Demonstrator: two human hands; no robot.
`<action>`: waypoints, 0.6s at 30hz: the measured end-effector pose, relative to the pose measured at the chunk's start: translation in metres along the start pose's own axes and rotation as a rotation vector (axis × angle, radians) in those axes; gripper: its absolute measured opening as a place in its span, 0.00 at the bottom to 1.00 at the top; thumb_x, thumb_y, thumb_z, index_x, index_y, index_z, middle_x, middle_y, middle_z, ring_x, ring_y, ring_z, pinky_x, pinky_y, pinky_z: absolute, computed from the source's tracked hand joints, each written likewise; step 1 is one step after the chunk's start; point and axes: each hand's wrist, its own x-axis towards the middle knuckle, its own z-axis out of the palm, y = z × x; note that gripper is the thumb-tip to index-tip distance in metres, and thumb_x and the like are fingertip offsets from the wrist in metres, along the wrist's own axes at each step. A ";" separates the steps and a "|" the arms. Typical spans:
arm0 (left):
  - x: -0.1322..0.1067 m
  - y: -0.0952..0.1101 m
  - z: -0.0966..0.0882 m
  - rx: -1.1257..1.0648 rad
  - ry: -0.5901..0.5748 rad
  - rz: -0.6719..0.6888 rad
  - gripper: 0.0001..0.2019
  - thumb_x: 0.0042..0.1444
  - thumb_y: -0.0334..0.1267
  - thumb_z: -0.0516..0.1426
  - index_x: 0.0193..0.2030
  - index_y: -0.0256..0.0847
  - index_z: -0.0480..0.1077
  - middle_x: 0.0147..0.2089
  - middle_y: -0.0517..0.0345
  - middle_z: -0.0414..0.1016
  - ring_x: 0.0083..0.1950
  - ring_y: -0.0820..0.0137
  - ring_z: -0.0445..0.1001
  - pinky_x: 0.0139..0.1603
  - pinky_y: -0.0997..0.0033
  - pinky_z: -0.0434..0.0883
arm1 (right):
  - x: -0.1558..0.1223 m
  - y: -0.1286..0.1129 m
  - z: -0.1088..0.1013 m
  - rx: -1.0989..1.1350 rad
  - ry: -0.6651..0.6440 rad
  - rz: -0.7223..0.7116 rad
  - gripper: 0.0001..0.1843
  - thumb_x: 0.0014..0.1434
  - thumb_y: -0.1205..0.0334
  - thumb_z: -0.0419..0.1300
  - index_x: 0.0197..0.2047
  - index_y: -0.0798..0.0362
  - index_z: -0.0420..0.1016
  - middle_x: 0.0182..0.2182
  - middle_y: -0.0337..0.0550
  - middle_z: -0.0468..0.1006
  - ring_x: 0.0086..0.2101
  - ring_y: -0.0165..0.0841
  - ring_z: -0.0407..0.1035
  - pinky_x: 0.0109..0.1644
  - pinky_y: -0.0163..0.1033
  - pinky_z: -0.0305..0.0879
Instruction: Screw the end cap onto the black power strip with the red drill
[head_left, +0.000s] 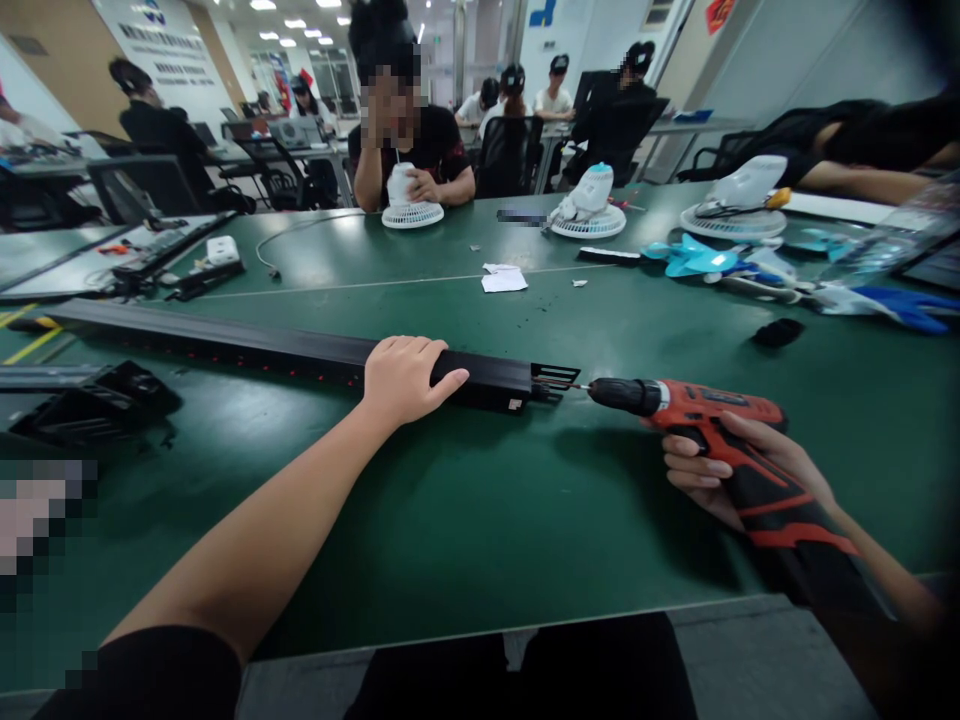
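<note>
A long black rectangular housing (247, 335) lies across the green table, with small red dots along its near side. My left hand (403, 382) grips it near its right end, fingers curled over the far side and thumb along the top. Thin slotted pieces (556, 372) stick out of that end. My right hand (697, 470) is wrapped round the handle of a red and black cordless drill (724, 405), the index finger near the trigger. The drill points left, and its bit meets or lies close to the protruding pieces; contact cannot be made out.
Across the green table (480, 540), a person holds a white fan (412, 214); two more fans (589, 215) stand to the right. Blue and white gloves (757, 265) and a white paper (505, 278) lie behind the drill. Black parts (94, 405) sit at left.
</note>
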 end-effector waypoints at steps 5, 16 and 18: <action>-0.001 -0.001 0.001 0.004 0.013 0.009 0.33 0.72 0.64 0.46 0.56 0.40 0.82 0.53 0.45 0.87 0.56 0.49 0.84 0.63 0.47 0.73 | -0.002 0.000 0.003 0.022 0.022 0.010 0.19 0.56 0.62 0.68 0.52 0.47 0.78 0.30 0.42 0.74 0.20 0.31 0.62 0.23 0.38 0.75; -0.001 -0.001 0.002 0.012 0.014 0.016 0.32 0.73 0.64 0.47 0.56 0.41 0.82 0.53 0.46 0.87 0.57 0.50 0.83 0.63 0.48 0.72 | 0.002 0.000 -0.007 0.078 0.020 0.007 0.20 0.59 0.63 0.65 0.56 0.52 0.76 0.31 0.44 0.74 0.20 0.32 0.65 0.23 0.39 0.76; -0.001 -0.001 0.002 0.015 0.009 0.014 0.32 0.73 0.64 0.47 0.56 0.41 0.82 0.53 0.45 0.87 0.57 0.49 0.83 0.63 0.48 0.72 | 0.002 -0.001 -0.009 0.077 0.014 0.009 0.21 0.60 0.63 0.64 0.57 0.52 0.75 0.31 0.44 0.74 0.20 0.32 0.65 0.23 0.40 0.76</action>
